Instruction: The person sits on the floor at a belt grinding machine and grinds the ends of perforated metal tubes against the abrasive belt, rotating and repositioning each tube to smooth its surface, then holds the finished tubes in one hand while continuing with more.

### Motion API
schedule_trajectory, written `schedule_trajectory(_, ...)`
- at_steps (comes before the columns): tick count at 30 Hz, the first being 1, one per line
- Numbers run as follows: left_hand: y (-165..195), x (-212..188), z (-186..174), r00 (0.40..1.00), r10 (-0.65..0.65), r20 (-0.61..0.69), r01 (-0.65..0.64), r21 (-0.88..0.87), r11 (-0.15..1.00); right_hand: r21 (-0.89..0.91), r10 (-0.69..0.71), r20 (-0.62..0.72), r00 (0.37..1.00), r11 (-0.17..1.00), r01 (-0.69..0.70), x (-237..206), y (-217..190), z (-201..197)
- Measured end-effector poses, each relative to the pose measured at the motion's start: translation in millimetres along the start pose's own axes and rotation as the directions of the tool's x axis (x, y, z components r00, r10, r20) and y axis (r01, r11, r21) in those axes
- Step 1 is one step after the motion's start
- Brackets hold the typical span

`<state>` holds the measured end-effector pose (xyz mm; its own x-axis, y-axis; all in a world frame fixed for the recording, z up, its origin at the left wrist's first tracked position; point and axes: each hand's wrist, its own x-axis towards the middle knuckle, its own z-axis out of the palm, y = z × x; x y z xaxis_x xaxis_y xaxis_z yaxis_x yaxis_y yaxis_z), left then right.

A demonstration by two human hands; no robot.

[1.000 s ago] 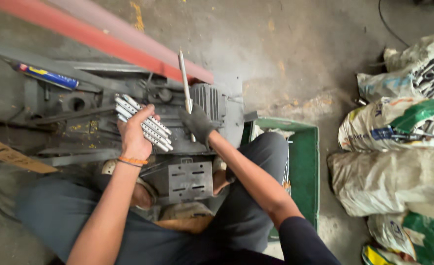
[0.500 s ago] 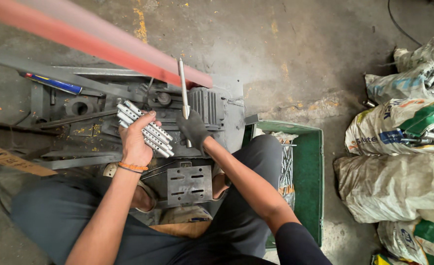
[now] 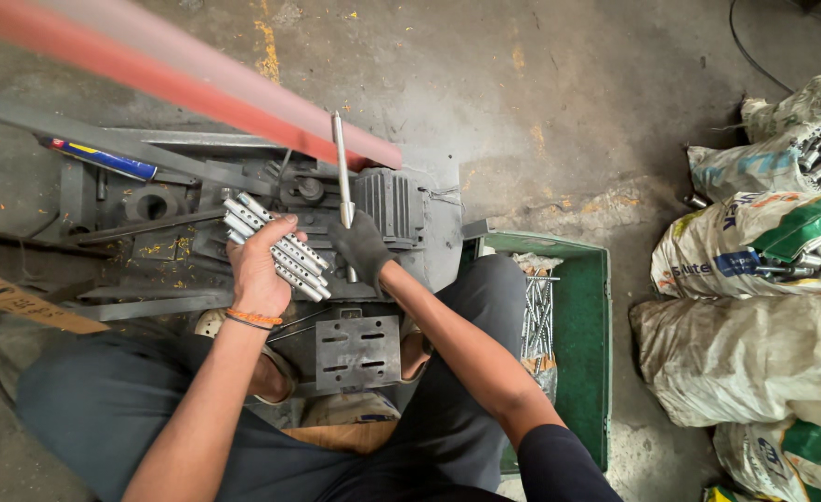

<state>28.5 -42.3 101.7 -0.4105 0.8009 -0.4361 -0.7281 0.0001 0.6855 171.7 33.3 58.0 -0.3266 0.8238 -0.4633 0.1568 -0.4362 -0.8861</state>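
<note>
My left hand [image 3: 260, 263] grips a bundle of several short perforated metal rods [image 3: 278, 247], fanned out over a grey machine [image 3: 271, 223] on the floor. My right hand [image 3: 361, 246], in a dark glove, holds one long thin metal rod [image 3: 341, 172] upright against the machine's ribbed block [image 3: 387, 205]. An orange band circles my left wrist. I sit with my knees on either side of a slotted metal plate [image 3: 357, 350].
A red and grey bar [image 3: 197, 88] crosses the top left. A green crate [image 3: 587, 335] at my right knee holds several long bolts [image 3: 538, 316]. Woven sacks [image 3: 754, 251] full of metal parts are stacked at the right. A blue-handled tool [image 3: 99, 158] lies on the machine.
The view has shifted slightly. Both hands stay where they were, the right one still holding the thin rod upright on the machine.
</note>
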Motion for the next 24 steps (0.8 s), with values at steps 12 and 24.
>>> schedule_trajectory(12, -8.2, 6.9, -5.4, 0.999, -0.014, 0.029, 0.017, -0.093, 0.996, -0.179, -0.406, 0.016, 0.914, 0.898, 0.402, 18.7, 35.5, -5.3)
schedule_trajectory(24, -6.1, 2.3, -4.3, 0.999, -0.037, -0.031, 0.036, -0.055, 0.998, -0.157, -0.115, -0.076, 0.99, 0.982, 0.102, 12.9, 16.4, 6.7)
